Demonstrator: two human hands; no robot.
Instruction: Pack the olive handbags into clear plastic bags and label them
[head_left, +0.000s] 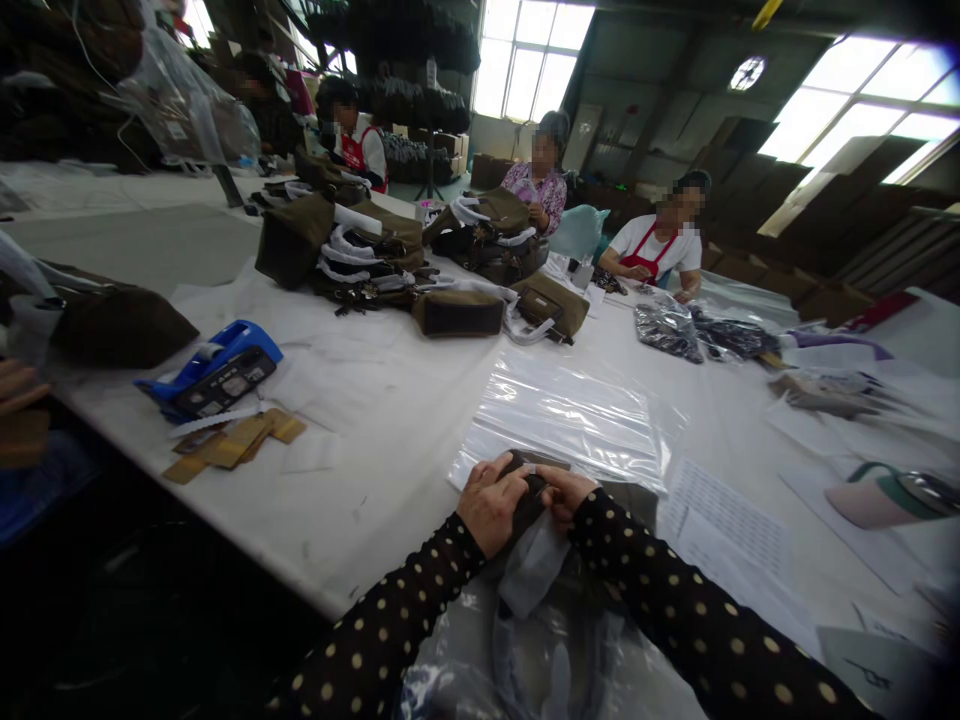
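Close to my body lies a dark olive handbag (634, 503), mostly hidden by my hands and by plastic film. My left hand (489, 506) grips its dark upper part, with fingers bent over the edge. My right hand (568, 492) pinches the same part from the other side, its fingertips nearly meeting the left ones. White wrapping paper (534, 565) hangs just below my hands. Nearer still, a clear plastic bag (457, 650) covers pale, looped handles. Flat clear plastic bags (555, 410) are stacked beyond my hands.
Several olive handbags (459, 312) with wrapped handles are piled mid-table. A blue tape dispenser (217, 370) and brown tags (244, 440) lie left. Printed sheets (724, 520) and a pink cup (874, 498) are right. Co-workers sit across; another person's hand (19, 385) shows far left.
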